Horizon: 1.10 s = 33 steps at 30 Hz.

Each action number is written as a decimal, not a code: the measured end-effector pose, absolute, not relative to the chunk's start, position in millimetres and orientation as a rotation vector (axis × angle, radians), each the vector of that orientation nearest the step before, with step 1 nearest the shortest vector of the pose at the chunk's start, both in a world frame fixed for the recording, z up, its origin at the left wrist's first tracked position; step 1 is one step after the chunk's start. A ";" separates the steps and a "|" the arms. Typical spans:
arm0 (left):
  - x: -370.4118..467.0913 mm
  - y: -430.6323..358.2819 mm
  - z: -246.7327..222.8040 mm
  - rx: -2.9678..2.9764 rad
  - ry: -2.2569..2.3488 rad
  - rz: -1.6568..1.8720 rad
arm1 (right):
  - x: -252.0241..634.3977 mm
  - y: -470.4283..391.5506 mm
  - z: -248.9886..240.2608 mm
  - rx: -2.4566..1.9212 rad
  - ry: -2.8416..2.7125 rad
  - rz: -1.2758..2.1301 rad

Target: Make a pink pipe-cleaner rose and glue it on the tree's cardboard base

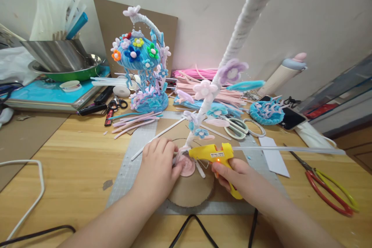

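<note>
A yellow glue gun [209,152] with a lit orange light is gripped in my right hand [236,176], and a long clear glue stick [287,149] sticks out of its back. Its nozzle touches or nearly touches the foot of a tall white wrapped stem [205,104] bearing fuzzy flowers and leaves. My left hand [159,162] is closed at the stem's foot, its thumb beside a pink coil [187,165]; what the fingers hold is hidden. Beneath lies a round cardboard disc [192,192].
A blue lantern-like flower piece [139,58] stands behind on the left. Red-and-yellow scissors [328,190] and a white card [274,157] lie right. Pink pipe cleaners [200,81] are piled at the back. Black cables [193,223] run in front.
</note>
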<state>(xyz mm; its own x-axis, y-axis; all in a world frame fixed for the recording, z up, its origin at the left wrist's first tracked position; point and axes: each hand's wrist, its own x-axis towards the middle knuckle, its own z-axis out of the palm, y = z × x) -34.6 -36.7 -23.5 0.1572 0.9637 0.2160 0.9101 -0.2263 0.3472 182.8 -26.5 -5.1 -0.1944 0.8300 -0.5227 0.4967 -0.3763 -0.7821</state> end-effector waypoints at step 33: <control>-34.8 -36.5 -24.7 2.310 1.852 0.613 | 194.9 -44.5 10.3 -1.868 -2.051 0.994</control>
<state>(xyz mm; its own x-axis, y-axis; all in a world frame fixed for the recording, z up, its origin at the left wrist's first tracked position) -34.8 -36.5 -24.7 0.1702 0.9566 0.2365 0.9088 -0.2451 0.3377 194.9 -44.5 10.3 -0.1850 0.9393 -0.2891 0.8089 -0.0215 -0.5875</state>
